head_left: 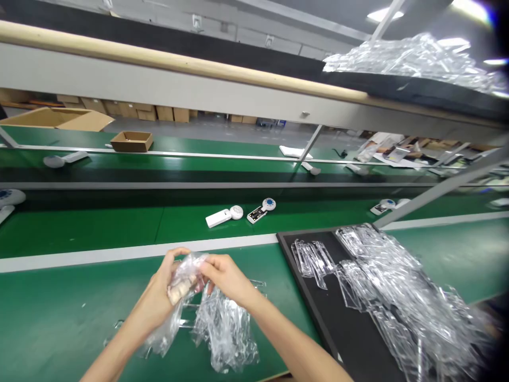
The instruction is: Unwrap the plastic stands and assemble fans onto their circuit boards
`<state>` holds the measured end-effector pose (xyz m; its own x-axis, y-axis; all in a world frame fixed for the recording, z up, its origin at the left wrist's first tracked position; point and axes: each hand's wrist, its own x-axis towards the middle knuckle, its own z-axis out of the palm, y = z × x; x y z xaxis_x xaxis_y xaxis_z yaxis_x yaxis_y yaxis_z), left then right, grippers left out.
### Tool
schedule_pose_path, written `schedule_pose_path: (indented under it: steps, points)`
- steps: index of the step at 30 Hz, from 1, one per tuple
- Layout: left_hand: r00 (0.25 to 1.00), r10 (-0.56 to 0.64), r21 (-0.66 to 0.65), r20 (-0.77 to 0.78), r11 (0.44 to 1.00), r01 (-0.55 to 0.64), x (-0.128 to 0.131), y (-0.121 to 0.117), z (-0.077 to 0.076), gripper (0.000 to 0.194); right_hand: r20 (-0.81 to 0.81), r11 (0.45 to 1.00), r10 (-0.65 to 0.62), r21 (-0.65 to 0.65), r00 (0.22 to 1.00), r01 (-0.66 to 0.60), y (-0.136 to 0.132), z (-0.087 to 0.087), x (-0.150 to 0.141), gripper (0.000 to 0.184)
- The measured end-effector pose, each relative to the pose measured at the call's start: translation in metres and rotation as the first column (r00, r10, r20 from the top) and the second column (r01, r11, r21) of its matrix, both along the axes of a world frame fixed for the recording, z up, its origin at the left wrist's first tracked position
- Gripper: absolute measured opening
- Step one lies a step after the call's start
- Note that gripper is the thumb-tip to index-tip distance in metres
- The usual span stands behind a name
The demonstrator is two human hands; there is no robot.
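My left hand (165, 284) is closed around a clear plastic bag (190, 265), with finger cots or pale wraps seeming to cover some of its fingertips. My right hand (225, 276) pinches the same bag from the other side, thumb and fingers on its upper end. What the bag contains, if anything, I cannot make out. Beneath my hands a heap of crumpled clear bags (228, 329) lies on the green table (47, 318). A few clear plastic pieces stick out around that heap, partly hidden by my hands and forearms.
To the right, a black tray (338, 329) carries many clear plastic pieces (389, 276). Beyond the pale rail, white round-headed devices (222, 216) lie on a green conveyor (119, 223); one device (260, 211) shows its circuit board. A slanted metal post (437, 188) rises at right. Across the line, a person (392, 146) works.
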<state>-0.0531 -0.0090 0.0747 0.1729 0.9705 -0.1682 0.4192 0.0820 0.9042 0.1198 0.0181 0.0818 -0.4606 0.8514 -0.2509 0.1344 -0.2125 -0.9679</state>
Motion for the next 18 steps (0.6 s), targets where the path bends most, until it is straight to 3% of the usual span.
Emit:
schedule_pose_path:
  steps: [2,4,6,8,11,18]
  points:
    - [0.998,-0.054,-0.065,-0.040,0.997,0.051,0.001,0.003,-0.021,0.057,0.337,0.988,-0.104,0.142,0.936,0.059,-0.011,-0.017,0.022,0.019]
    - [0.977,-0.144,-0.171,-0.156,0.978,0.117,0.005,0.002,-0.046,0.060,0.666,0.979,-0.099,0.198,0.739,-0.047,-0.026,-0.040,0.039,0.034]
    - [0.898,-0.283,-0.304,-0.338,0.935,0.180,0.013,-0.003,-0.071,0.064,0.850,0.977,0.034,0.081,0.526,-0.195,-0.041,-0.064,0.047,0.064]
    - [0.777,-0.385,-0.389,-0.498,0.900,0.197,0.023,-0.011,-0.090,0.060,0.895,0.966,0.142,-0.032,0.423,-0.256,-0.053,-0.085,0.050,0.079]
    - [0.702,-0.412,-0.398,-0.581,0.896,0.196,0.038,-0.021,-0.103,0.044,0.901,0.970,0.130,-0.029,0.413,-0.243,-0.057,-0.101,0.049,0.073]
    - [0.769,-0.309,-0.343,-0.560,0.931,0.124,0.041,-0.017,-0.106,0.015,0.852,0.962,0.081,0.070,0.518,-0.265,-0.038,-0.102,0.062,0.024]
